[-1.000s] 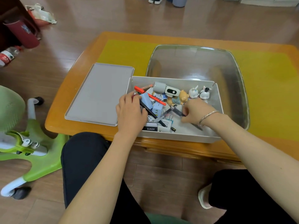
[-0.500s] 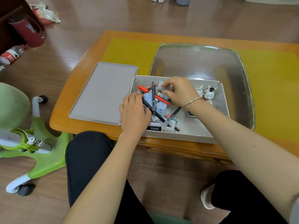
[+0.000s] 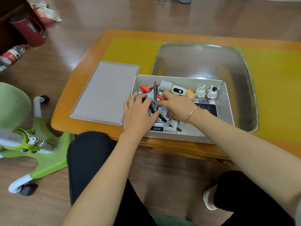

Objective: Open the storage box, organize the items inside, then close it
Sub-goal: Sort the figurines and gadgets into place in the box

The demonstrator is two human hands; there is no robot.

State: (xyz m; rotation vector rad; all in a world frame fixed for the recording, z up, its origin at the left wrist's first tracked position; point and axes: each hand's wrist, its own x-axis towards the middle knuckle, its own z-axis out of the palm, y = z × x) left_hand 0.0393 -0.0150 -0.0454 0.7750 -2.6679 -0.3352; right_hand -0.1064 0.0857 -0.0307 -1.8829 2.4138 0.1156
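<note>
Head view shows the right hand (image 3: 177, 104) has moved over from the right side of the box to the left, next to the left hand (image 3: 138, 111). Its fingers (image 3: 162, 95) pinch a dark pen (image 3: 155, 95) that now stands up. The left fingers curl on a blue piece (image 3: 150, 96) just beside it. Sorting is under way. All this sits in the open storage box (image 3: 228, 111) on the tabletop (image 3: 78, 103). The lid (image 3: 105, 92) lies flat beside the box, touching it.

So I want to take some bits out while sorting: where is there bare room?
The lid left of the storage box lies bare. The box floor's near right corner is free. The box's left half, around both hands, is crowded.
</note>
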